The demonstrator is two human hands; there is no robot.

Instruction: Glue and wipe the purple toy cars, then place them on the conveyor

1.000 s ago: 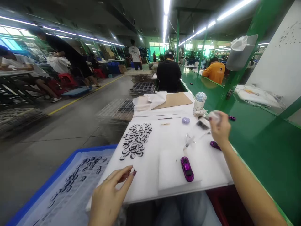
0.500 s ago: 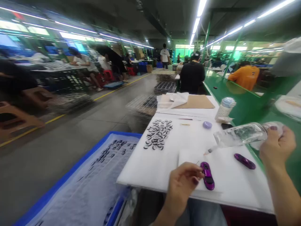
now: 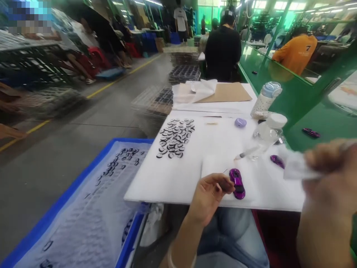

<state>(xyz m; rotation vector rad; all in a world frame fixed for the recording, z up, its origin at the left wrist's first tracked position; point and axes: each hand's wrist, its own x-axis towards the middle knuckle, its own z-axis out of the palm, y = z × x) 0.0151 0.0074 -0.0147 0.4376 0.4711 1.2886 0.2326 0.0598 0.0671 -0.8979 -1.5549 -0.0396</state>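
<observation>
Purple toy car (image 3: 237, 184): small, glossy metallic, black windows, lying lengthwise on your white foam pad (image 3: 252, 175) near its front edge. Clear bottle (image 3: 267, 134): white cap, nozzle, lying tilted farther back on that pad.

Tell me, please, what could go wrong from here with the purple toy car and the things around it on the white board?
The purple toy car lies close to the near edge of the white board, right at the left hand; a nudge might push it off. The clear bottle stands beside a second purple car, and the blurred right hand, which seems to hold something white, might knock it over.
</observation>
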